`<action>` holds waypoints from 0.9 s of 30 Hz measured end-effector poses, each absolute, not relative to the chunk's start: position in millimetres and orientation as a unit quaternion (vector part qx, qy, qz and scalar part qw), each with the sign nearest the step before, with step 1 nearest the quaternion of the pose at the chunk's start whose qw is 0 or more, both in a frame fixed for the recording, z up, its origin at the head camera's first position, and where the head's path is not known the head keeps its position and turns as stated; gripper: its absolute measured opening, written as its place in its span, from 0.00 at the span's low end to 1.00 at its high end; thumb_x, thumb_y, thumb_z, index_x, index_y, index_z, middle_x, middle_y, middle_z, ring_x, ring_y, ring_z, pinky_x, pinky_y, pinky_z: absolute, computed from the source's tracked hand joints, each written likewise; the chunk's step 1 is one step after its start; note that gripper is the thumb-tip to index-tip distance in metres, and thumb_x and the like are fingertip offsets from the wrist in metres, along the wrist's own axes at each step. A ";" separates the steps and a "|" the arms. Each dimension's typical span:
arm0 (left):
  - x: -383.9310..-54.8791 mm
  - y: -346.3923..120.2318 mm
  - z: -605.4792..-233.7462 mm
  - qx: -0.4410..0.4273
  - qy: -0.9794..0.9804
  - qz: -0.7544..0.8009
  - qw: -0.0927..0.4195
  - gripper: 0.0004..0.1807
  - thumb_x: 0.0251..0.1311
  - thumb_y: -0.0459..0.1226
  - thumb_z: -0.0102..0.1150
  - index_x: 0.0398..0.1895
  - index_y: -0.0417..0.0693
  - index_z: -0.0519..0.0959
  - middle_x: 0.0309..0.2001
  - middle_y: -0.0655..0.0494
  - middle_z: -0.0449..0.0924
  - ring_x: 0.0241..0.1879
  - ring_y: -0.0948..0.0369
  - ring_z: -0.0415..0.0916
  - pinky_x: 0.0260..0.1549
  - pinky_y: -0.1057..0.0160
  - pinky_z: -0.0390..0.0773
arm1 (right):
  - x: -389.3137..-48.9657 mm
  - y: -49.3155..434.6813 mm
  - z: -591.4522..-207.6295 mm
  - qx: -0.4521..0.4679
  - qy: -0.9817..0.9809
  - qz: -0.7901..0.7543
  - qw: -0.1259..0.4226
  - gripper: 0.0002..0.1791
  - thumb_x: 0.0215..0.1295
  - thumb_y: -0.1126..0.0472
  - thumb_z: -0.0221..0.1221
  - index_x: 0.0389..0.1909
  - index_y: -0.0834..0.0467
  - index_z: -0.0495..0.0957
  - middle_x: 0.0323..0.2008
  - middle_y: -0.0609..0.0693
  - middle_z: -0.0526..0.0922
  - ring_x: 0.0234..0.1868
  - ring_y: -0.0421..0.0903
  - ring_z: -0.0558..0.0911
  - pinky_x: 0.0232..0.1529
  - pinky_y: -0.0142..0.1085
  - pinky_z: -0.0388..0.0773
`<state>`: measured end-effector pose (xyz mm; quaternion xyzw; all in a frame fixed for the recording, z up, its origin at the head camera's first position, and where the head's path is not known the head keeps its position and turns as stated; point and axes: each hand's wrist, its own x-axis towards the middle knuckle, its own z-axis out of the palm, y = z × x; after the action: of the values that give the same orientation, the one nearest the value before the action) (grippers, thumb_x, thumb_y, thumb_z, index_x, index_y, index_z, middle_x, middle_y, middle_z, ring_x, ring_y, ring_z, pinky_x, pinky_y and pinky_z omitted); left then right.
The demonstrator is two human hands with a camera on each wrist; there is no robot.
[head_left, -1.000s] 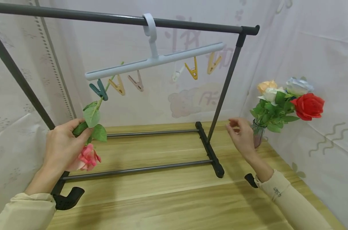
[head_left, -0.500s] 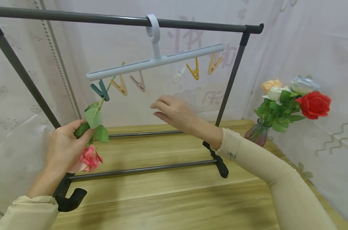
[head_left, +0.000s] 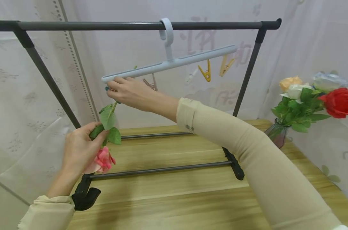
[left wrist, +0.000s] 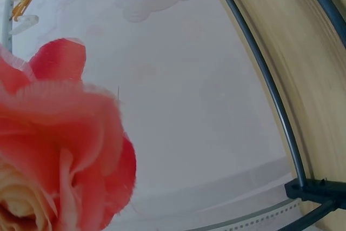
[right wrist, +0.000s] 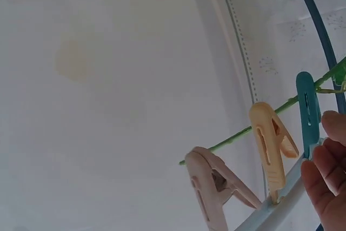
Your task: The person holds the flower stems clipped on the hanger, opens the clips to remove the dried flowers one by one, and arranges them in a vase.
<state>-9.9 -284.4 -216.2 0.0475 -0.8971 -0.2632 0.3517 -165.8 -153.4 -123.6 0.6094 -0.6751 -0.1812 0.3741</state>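
Observation:
In the head view my left hand [head_left: 80,148] grips the leafy stem of an artificial pink rose [head_left: 104,159], its bloom pointing down. Coral petals of that rose [left wrist: 81,139] fill the left of the left wrist view. My right hand [head_left: 129,94] is up at the left end of a pale blue hanger [head_left: 200,57], largely covering a teal clothespin [right wrist: 308,106]. In the right wrist view my fingertips [right wrist: 313,182] are right at that clothespin, and I cannot tell whether they pinch it. The green stem [right wrist: 232,139] passes the teal, beige [right wrist: 265,144] and dusty-pink clothespins [right wrist: 203,187].
The hanger hooks over the top bar of a dark metal rack [head_left: 119,26] standing on a wooden table [head_left: 168,198]. A white clip [head_left: 192,76] and two yellowish clothespins [head_left: 206,72] hang at right. A glass vase [head_left: 277,134] of artificial roses stands at the right.
My right hand has moved left and up from beside the vase to the teal clothespin. The left hand still holds the rose; the head view has shifted left.

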 end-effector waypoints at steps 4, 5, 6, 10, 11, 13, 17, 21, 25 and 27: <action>-9.5 -283.5 -213.9 0.042 -0.899 -0.260 0.350 0.07 0.57 0.34 0.63 0.37 0.42 0.83 0.17 0.51 0.78 0.11 0.71 0.55 0.10 0.70 0.55 | -166.5 -161.6 -121.3 0.600 -0.672 -0.204 0.383 0.19 0.76 0.65 0.35 0.52 0.57 0.75 0.52 0.51 0.72 0.48 0.44 0.73 0.43 0.28 0.72; -9.4 -283.0 -213.2 0.041 -0.900 -0.256 0.350 0.07 0.57 0.34 0.63 0.38 0.41 0.83 0.16 0.51 0.78 0.11 0.71 0.55 0.10 0.70 0.55 | -166.3 -162.4 -120.8 0.599 -0.669 -0.214 0.385 0.19 0.76 0.65 0.36 0.52 0.57 0.75 0.52 0.51 0.72 0.48 0.45 0.72 0.43 0.28 0.71; -9.1 -282.5 -212.5 0.040 -0.900 -0.253 0.351 0.07 0.57 0.34 0.63 0.38 0.41 0.83 0.16 0.50 0.78 0.11 0.71 0.54 0.10 0.70 0.55 | -165.8 -163.1 -120.4 0.599 -0.666 -0.224 0.385 0.18 0.76 0.65 0.36 0.52 0.57 0.75 0.52 0.51 0.72 0.48 0.45 0.72 0.44 0.29 0.71; -7.6 -280.9 -210.3 0.035 -0.903 -0.244 0.353 0.07 0.56 0.32 0.63 0.38 0.40 0.83 0.17 0.49 0.79 0.10 0.71 0.54 0.10 0.70 0.55 | -163.6 -166.8 -119.5 0.596 -0.652 -0.262 0.388 0.18 0.75 0.66 0.38 0.54 0.57 0.74 0.53 0.52 0.72 0.49 0.46 0.72 0.45 0.30 0.71; -7.2 -280.8 -209.9 0.032 -0.903 -0.242 0.354 0.07 0.56 0.32 0.63 0.38 0.40 0.83 0.17 0.49 0.79 0.10 0.71 0.53 0.10 0.70 0.54 | -162.9 -168.2 -119.2 0.596 -0.650 -0.268 0.388 0.17 0.75 0.66 0.38 0.54 0.57 0.74 0.52 0.52 0.72 0.49 0.47 0.72 0.45 0.30 0.72; -6.6 -280.9 -209.0 0.026 -0.902 -0.240 0.357 0.07 0.56 0.32 0.63 0.38 0.40 0.83 0.18 0.48 0.80 0.10 0.72 0.53 0.09 0.70 0.54 | -161.4 -171.6 -118.6 0.595 -0.647 -0.277 0.389 0.18 0.75 0.67 0.38 0.52 0.57 0.75 0.51 0.52 0.73 0.48 0.47 0.72 0.44 0.30 0.72; -4.5 -282.4 -207.4 0.017 -0.904 -0.229 0.361 0.06 0.56 0.31 0.63 0.37 0.40 0.83 0.14 0.51 0.77 0.11 0.72 0.51 0.09 0.69 0.52 | -157.6 -179.4 -116.0 0.591 -0.637 -0.301 0.393 0.19 0.75 0.68 0.37 0.50 0.59 0.77 0.49 0.52 0.75 0.46 0.46 0.73 0.42 0.31 0.73; -2.1 -283.3 -206.9 0.021 -0.908 -0.221 0.356 0.06 0.56 0.32 0.63 0.36 0.42 0.83 0.11 0.56 0.72 0.11 0.70 0.50 0.10 0.67 0.51 | -155.1 -186.8 -112.3 0.590 -0.627 -0.327 0.389 0.19 0.74 0.68 0.37 0.48 0.60 0.78 0.47 0.51 0.76 0.40 0.45 0.69 0.36 0.30 0.67; -0.9 -283.0 -205.5 0.023 -0.910 -0.222 0.349 0.07 0.57 0.33 0.62 0.38 0.42 0.83 0.13 0.54 0.75 0.12 0.70 0.51 0.10 0.67 0.52 | -153.9 -191.1 -109.2 0.590 -0.619 -0.350 0.383 0.18 0.74 0.68 0.38 0.46 0.61 0.78 0.45 0.51 0.76 0.36 0.46 0.61 0.33 0.31 0.62; -0.8 -282.9 -204.3 0.022 -0.911 -0.222 0.346 0.08 0.57 0.32 0.62 0.40 0.42 0.83 0.16 0.49 0.79 0.12 0.70 0.51 0.09 0.67 0.52 | -153.6 -191.9 -108.4 0.586 -0.612 -0.363 0.388 0.18 0.74 0.68 0.38 0.45 0.61 0.79 0.45 0.51 0.76 0.36 0.45 0.62 0.34 0.31 0.63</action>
<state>-0.8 -282.9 -204.3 0.0216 -0.9114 -0.2225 0.3456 -153.6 -191.9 -108.4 0.5858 -0.6118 -0.3633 0.3879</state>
